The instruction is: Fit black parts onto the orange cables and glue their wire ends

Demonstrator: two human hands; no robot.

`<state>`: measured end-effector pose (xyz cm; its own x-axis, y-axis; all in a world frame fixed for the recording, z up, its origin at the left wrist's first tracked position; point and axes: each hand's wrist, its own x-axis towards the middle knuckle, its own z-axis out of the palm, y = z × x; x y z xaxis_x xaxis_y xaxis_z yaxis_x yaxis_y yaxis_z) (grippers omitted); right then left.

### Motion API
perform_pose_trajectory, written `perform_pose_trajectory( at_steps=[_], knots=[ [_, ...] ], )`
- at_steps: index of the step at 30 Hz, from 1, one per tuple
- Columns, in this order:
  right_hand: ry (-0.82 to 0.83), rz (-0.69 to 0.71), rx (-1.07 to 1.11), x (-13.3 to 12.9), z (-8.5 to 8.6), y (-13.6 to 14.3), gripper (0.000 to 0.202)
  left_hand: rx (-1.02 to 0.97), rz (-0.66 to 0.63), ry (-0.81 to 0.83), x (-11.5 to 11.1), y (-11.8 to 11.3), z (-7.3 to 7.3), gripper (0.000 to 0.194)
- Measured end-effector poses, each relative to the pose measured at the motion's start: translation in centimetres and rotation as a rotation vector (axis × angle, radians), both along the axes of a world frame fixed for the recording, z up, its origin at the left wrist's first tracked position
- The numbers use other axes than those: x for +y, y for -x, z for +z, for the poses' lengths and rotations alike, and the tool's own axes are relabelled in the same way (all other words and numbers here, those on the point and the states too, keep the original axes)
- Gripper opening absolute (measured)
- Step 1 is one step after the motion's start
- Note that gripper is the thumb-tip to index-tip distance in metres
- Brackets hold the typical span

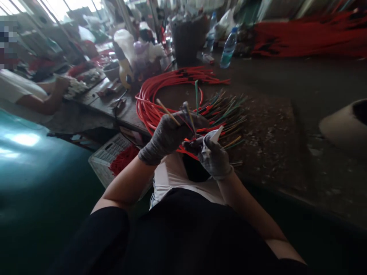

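My left hand (pixel 172 131), in a grey knit glove, is closed around the stripped end of a red cable, and thin loose wires stick up from its fingers. Among them are a yellowish wire (pixel 168 111) and a green wire (pixel 197 93). Just to its right, my right hand (pixel 216 158), also gloved, is closed with its fingertips near the same wires. A white pointed strip (pixel 217 134) juts up by its thumb; whether it is held or wrapped on is unclear. Behind both hands lies a coil of red cables (pixel 146 91) with fanned-out coloured wire ends (pixel 229 110).
Wire scraps litter a brown board (pixel 266 133) on the right. A water bottle (pixel 228 49), a dark bin (pixel 186 42) and a yellow bottle (pixel 124 72) stand behind. Below left is a white crate (pixel 106 152) with red pieces. Another person's arm (pixel 40 101) rests at the far left.
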<state>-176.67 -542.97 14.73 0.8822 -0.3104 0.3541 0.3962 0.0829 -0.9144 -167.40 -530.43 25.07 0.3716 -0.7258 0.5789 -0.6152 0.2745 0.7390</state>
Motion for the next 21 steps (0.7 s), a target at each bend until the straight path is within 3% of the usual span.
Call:
perform_pose_trajectory(
  at_steps=[3,7,13,21],
  knots=[
    [-0.128,-0.104,0.008,-0.5,0.0,0.2,0.033,-0.072,0.102,-0.007,1.8,0.5,-1.9,0.058],
    [-0.157,-0.227,-0.029,-0.1,1.2,1.5,0.025,-0.202,0.111,0.065,3.4,1.3,-3.8,0.09],
    [0.174,-0.309,-0.133,2.3,3.7,2.2,0.02,-0.233,0.156,0.064,3.9,2.2,-3.9,0.089],
    [0.166,-0.294,-0.229,2.4,3.4,1.2,0.023,-0.239,0.165,0.085,3.6,1.9,-3.8,0.09]
  ],
)
